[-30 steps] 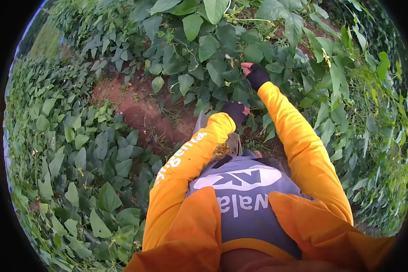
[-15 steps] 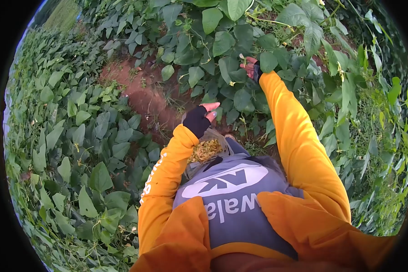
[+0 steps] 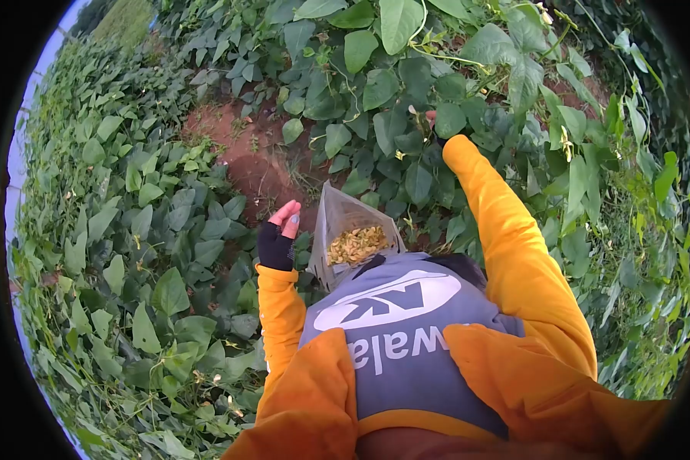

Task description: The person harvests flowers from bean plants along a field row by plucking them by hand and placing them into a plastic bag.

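My left hand, in a black fingerless glove, is held just left of a clear plastic bag. Its bare fingers are stretched out with a slight bend, and I see nothing in them. The bag hangs open at my waist, holding a heap of small yellowish pieces that look like picked flowers. My right hand reaches forward into the leafy plants. A broad green leaf covers most of it, leaving only a bit of finger visible beside a small pale flower. Its grip is hidden.
Dense leafy plants spread along my left, with more vines on the right. A strip of reddish bare soil runs between the rows ahead. Pale blossoms dot the vines, and a thin stem arches at the top.
My left hand has moved left and down, away from above the bag, whose opening now shows fully. My right hand has slipped deeper behind the leaf.
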The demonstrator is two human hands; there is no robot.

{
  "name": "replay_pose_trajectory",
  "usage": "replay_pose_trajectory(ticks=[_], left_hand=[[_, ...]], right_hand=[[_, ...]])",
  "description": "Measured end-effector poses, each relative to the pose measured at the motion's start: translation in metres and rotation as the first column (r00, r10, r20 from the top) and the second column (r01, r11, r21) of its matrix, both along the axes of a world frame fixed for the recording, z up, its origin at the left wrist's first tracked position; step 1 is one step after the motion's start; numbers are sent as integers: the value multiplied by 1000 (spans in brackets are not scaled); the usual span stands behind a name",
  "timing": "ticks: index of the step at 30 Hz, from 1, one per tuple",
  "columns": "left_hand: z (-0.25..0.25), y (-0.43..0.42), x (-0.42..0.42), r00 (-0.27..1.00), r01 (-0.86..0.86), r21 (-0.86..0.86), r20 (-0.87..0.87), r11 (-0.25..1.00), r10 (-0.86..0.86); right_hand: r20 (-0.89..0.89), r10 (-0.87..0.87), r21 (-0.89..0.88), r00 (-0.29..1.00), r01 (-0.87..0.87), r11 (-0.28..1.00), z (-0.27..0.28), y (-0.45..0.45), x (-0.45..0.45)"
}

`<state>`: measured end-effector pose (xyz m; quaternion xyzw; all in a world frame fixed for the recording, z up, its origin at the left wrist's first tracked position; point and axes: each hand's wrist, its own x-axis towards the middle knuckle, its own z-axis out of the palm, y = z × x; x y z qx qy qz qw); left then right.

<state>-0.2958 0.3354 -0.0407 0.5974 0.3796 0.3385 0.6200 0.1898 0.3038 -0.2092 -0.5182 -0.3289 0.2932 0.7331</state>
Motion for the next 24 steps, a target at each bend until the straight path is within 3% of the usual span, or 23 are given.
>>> replay_pose_trajectory(ticks=[1, 3, 4, 5, 6, 7, 8, 10, 11, 13, 15, 16, 17, 18, 20, 21, 22, 23, 24], left_hand=[[2, -3, 5, 1000, -6, -2, 1, 1000, 6], [4, -7, 15, 1000, -2, 52, -30, 999, 3], [6, -8, 20, 1000, 1, 45, -10, 999, 0], [4, -7, 23, 1000, 9, 39, -9, 999, -8], [3, -4, 28, 999, 20, 50, -39, 999, -18], [2, 0, 35, 997, 39, 61, -65, 997, -35], [-1, 4, 41, 999, 46, 57, -23, 997, -44], [-5, 19, 52, 997, 80, 50, -22, 996, -79], [-4, 26, 57, 996, 80, 41, -31, 996, -78], [0, 41, 68, 992, 117, 15, -52, 993, -116], [0, 60, 76, 988, 152, 9, 11, 988, -152], [0, 71, 78, 984, 178, 44, 3, 983, -178], [1, 82, 80, 980, 196, 44, 9, 980, -197], [2, 93, 80, 977, 215, 50, 5, 975, -215], [1, 115, 80, 972, 234, 76, -12, 969, -234], [-4, 126, 78, 968, 252, 77, -2, 965, -253], [-9, 138, 77, 967, 253, 69, -10, 965, -253], [-13, 149, 77, 967, 253, 60, -20, 966, -252], [-11, 158, 76, 960, 281, 76, -9, 957, -281]], right_hand=[[247, -24, -118, 969, 54, 992, 8, -9, -2], [697, -18, -270, 717, 285, 920, 95, -31, -45], [464, -42, -267, 885, 185, 946, 119, -36, -72], [230, -20, -253, 973, 80, 964, 152, -43, -104], [355, 43, -300, 934, 70, 951, 178, -52, -129], [466, 61, -229, 882, 54, 972, 196, -61, -157], [654, 136, -235, 744, 30, 972, 213, -68, -180], [739, 285, -203, 611, -202, 958, 195, -79, -216], [738, 440, -314, 511, -316, 895, 196, -84, -224], [813, 453, -389, 366, -236, 890, 183, -86, -226], [621, 350, -384, 702, -118, 916, 205, -81, -208], [633, 92, -233, 769, 75, 970, 203, -76, -191], [514, -105, -336, 851, 312, 889, 226, -80, -176], [278, -399, -308, 874, 475, 824, 218, -83, -154], [255, -668, -135, 699, 710, 691, 212, -92, -105], [270, -713, -60, 647, 750, 659, 202, -94, -81], [365, -676, -192, 641, 762, 619, 199, -98, -62], [234, -727, -127, 646, 761, 636, 179, -88, -35], [199, -680, -330, 705, 702, 631, 174, -81, -19]])
